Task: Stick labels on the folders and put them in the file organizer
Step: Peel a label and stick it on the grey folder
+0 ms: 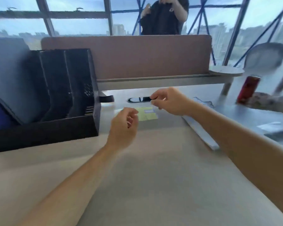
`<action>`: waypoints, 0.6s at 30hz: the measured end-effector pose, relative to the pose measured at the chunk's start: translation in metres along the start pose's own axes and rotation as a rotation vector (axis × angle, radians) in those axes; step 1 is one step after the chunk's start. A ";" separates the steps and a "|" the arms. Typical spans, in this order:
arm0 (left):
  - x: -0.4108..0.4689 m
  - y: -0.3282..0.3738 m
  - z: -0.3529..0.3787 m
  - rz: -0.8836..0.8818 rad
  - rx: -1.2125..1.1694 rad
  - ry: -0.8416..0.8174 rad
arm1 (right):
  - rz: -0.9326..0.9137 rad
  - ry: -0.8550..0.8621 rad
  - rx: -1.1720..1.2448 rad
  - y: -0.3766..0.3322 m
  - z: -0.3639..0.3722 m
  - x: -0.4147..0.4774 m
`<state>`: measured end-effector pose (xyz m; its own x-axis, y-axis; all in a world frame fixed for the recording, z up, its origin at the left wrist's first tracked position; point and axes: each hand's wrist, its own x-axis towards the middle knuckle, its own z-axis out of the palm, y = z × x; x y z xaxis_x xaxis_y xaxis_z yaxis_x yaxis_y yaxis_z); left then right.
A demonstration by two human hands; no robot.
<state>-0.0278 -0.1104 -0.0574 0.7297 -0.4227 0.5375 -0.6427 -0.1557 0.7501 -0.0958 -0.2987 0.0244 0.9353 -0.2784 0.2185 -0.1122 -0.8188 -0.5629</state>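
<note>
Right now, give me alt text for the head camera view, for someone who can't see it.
A person's left hand and right hand reach toward a yellow label sheet on a pale desk. A black file organizer holding a grey folder stands to the left, a red can to the right.

I read this as an office: a pale desk (153, 176) backed by a brown divider panel (126, 57) at twelve o'clock, a black file organizer (55, 95) at ten, tall windows (75, 28) over a city skyline, another person (163, 17) beyond the panel.
</note>
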 end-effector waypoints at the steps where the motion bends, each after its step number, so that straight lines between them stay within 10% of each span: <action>1: 0.001 0.007 0.026 -0.014 -0.017 -0.096 | 0.063 0.022 -0.031 0.026 -0.014 -0.015; 11: -0.003 0.052 0.198 0.344 0.388 -0.871 | 0.583 -0.099 -0.494 0.187 -0.096 -0.140; 18: 0.005 0.061 0.219 0.677 0.677 -0.826 | 0.389 -0.240 -0.514 0.204 -0.110 -0.155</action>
<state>-0.1144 -0.3172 -0.0937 0.0028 -0.9883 0.1524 -0.9982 -0.0117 -0.0581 -0.3009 -0.4782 -0.0365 0.8366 -0.5299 -0.1394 -0.5444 -0.8326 -0.1023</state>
